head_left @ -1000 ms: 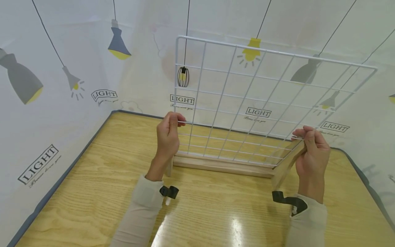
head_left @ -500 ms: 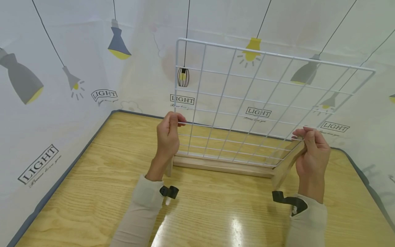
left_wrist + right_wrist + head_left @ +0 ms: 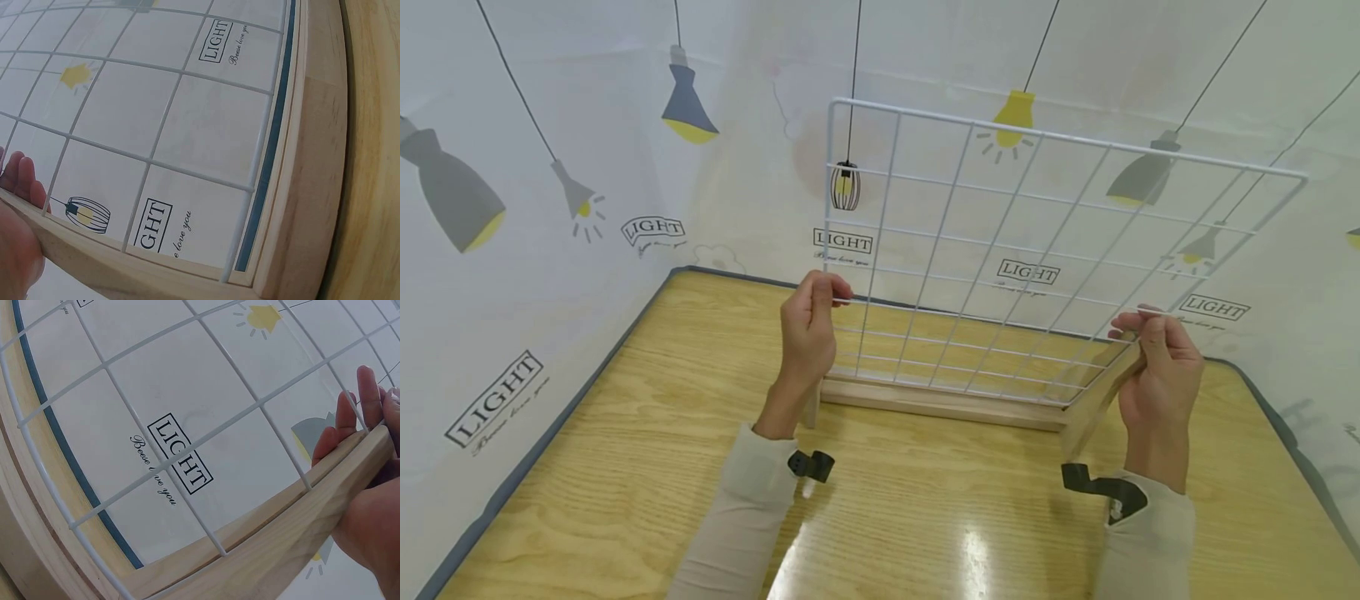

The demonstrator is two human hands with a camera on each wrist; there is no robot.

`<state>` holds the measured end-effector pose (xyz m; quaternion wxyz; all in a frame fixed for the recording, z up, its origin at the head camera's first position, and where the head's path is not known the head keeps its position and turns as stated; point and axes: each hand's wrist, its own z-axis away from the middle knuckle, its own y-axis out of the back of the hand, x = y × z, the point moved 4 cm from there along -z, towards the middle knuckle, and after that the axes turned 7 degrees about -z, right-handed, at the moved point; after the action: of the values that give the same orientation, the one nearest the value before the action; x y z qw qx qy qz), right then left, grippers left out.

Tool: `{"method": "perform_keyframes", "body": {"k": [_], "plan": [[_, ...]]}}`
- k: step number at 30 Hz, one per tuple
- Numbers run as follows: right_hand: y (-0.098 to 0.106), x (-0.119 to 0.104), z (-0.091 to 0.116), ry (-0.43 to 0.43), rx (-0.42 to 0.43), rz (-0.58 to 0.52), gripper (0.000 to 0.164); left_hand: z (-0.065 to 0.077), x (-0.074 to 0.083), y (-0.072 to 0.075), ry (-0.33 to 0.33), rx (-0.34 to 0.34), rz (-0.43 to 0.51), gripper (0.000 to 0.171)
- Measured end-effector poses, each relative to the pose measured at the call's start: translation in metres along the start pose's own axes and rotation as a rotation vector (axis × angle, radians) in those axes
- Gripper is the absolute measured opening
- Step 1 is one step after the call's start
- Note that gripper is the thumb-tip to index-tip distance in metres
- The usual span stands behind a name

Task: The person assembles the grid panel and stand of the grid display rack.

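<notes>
A white wire grid panel (image 3: 1037,133) stands tilted in a three-sided wooden frame, its lower edge along the bottom rail (image 3: 951,406). My left hand (image 3: 808,329) grips the frame's left side piece; the fingers (image 3: 25,178) show beyond the wires in the left wrist view. On the other side my right hand (image 3: 1161,367) holds the upper end of the right side piece (image 3: 1093,404), fingertips reaching past the grid. In the right wrist view the grid's edge runs along a groove in the wooden side piece (image 3: 294,550). Whether the fingers also press the wires cannot be told.
The frame stands on a wood-grain table (image 3: 925,500) that reaches toward me. Behind it and on both sides hangs a pale backdrop (image 3: 745,192) printed with lamps and lettering. Dark blue edging (image 3: 580,396) borders the table.
The grid panel has slid down slightly between the side pieces, its top bar now lower in the head view. Both hands and the wooden frame stay almost still.
</notes>
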<state>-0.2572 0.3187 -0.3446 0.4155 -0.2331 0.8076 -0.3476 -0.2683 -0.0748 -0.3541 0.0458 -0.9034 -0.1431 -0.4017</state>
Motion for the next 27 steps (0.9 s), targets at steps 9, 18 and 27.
{"method": "perform_keyframes", "body": {"k": [9, 18, 27], "plan": [[-0.0004, 0.0001, -0.0001, 0.003, -0.005, 0.003, 0.018, 0.0001, 0.0011, -0.0002, -0.007, 0.007, -0.002, 0.034], [0.0003, 0.0008, -0.0004, 0.016, -0.033, 0.046, 0.019, -0.0003, 0.0014, -0.0003, -0.005, 0.010, 0.005, 0.034], [0.0004, 0.0008, -0.0009, 0.009, -0.021, 0.015, 0.021, -0.0011, 0.0013, -0.0007, -0.009, 0.014, 0.019, 0.033]]}}
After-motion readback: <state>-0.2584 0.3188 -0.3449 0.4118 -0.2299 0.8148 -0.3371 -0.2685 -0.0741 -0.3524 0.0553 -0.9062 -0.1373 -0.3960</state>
